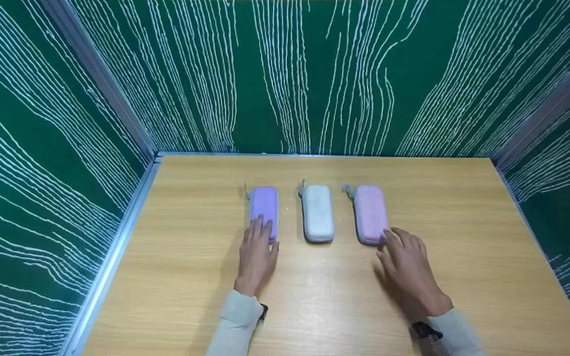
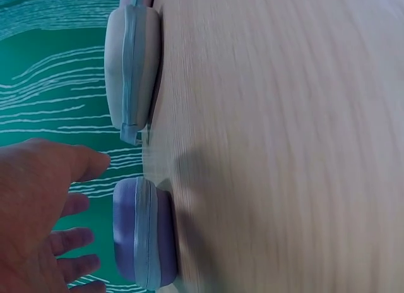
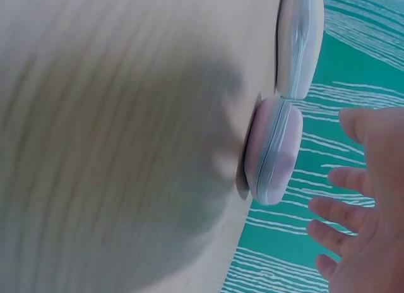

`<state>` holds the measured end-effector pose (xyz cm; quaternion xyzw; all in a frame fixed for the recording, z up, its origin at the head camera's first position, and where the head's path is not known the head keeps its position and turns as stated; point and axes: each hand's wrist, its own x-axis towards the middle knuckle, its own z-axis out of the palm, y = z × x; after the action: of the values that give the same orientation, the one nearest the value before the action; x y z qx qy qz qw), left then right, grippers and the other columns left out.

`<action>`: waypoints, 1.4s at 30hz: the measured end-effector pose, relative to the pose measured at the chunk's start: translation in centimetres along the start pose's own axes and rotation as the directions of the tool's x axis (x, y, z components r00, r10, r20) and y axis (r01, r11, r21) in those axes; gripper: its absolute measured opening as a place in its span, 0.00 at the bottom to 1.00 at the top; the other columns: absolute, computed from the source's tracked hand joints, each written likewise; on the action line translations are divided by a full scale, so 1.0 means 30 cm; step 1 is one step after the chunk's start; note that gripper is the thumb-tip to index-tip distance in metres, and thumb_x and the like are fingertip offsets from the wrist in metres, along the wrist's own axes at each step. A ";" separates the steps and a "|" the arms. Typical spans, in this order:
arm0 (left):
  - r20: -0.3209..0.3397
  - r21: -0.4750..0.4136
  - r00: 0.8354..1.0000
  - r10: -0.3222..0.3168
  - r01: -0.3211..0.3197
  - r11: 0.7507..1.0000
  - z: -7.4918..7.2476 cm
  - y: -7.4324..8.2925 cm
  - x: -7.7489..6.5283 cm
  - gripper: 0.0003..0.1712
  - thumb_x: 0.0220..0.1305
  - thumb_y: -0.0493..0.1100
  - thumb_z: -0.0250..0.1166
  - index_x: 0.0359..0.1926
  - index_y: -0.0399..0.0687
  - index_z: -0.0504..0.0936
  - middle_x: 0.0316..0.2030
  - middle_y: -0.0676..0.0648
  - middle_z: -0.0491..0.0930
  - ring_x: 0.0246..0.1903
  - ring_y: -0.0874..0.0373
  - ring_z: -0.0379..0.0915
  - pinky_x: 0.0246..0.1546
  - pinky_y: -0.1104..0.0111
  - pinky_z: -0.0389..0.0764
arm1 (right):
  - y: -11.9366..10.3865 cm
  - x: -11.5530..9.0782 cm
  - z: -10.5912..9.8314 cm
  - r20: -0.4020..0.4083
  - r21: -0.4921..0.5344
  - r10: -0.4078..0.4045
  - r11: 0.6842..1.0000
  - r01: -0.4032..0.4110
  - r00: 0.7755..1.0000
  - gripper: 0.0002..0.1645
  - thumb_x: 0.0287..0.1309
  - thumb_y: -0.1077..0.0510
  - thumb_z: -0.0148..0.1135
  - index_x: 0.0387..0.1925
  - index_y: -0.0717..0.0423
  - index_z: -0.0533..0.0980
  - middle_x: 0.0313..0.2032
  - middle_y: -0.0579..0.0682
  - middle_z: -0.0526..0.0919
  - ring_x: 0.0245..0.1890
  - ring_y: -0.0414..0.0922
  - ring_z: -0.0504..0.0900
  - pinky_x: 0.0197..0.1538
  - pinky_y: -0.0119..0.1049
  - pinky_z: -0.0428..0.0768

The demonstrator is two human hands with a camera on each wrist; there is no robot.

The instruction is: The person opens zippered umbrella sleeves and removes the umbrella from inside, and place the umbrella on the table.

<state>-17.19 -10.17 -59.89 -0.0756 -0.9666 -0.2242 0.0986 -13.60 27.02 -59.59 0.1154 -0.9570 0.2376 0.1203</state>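
Three zippered cases lie in a row on the wooden table: a purple case point(image 1: 264, 200) at left, a white case point(image 1: 318, 212) in the middle and a pink case point(image 1: 370, 210) at right. My left hand point(image 1: 257, 252) reaches over the near end of the purple case, its fingers extended; a gap shows between them and the purple case point(image 2: 145, 233) in the left wrist view. Beside the near right corner of the pink case is my right hand point(image 1: 408, 264), fingers loosely bent with nothing in them. The right wrist view shows those fingers apart from the pink case point(image 3: 274, 151).
The wooden table point(image 1: 314, 296) ends at a green wall point(image 1: 275, 74) with white wavy lines behind it, and similar panels stand at both sides. Metal frame posts point(image 1: 102, 74) rise at the back corners. Small zipper tags stick out at each case's far left corner.
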 end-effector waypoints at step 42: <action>-0.031 0.115 1.000 -0.004 0.008 0.993 0.040 0.015 0.050 0.19 0.70 0.38 0.70 0.60 0.41 0.84 0.68 0.37 0.76 0.70 0.37 0.69 0.69 0.48 0.76 | -0.142 0.082 0.108 -0.032 -0.071 -0.285 0.957 0.282 0.958 0.27 0.64 0.57 0.72 0.62 0.64 0.80 0.62 0.64 0.80 0.63 0.63 0.76 0.69 0.60 0.70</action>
<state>-18.75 -9.10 -60.42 -0.0634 -0.9765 -0.1693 0.1171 -15.32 21.39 -59.86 0.2425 -0.9351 0.1887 0.1766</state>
